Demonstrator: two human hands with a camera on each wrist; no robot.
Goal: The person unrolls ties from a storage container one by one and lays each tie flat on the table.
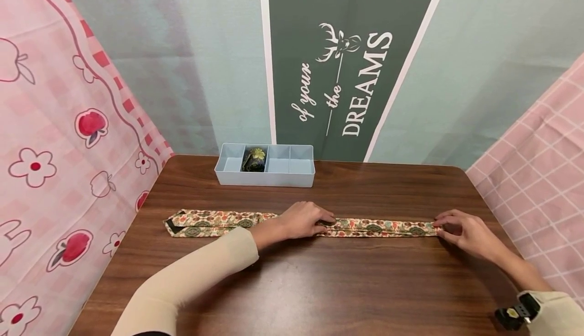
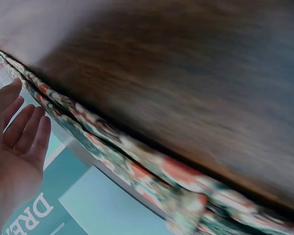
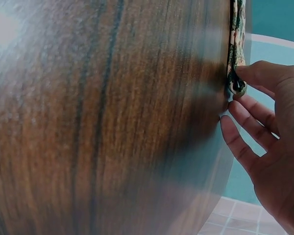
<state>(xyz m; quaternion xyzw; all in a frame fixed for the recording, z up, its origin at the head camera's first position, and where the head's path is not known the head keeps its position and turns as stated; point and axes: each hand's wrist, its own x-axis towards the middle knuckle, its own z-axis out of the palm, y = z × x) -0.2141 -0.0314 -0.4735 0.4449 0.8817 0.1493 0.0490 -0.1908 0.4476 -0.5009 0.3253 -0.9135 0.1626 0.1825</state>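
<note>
A patterned necktie, cream with green and orange motifs, lies stretched lengthwise across the table with its seamed underside up. Its wide pointed end with dark lining is at the left. My left hand rests over the middle of it, fingers loosely bent; in the left wrist view the thumb touches its edge. At the right end my right hand pinches the tie between thumb and fingers. The right wrist view shows this tie end as a rounded fold, thumb against it. My left hand hides a short stretch of the tie.
A pale blue divided box stands at the table's back edge. One compartment holds a dark rolled item with a yellow-green motif. Hanging cloths surround the brown wooden table at the back and both sides.
</note>
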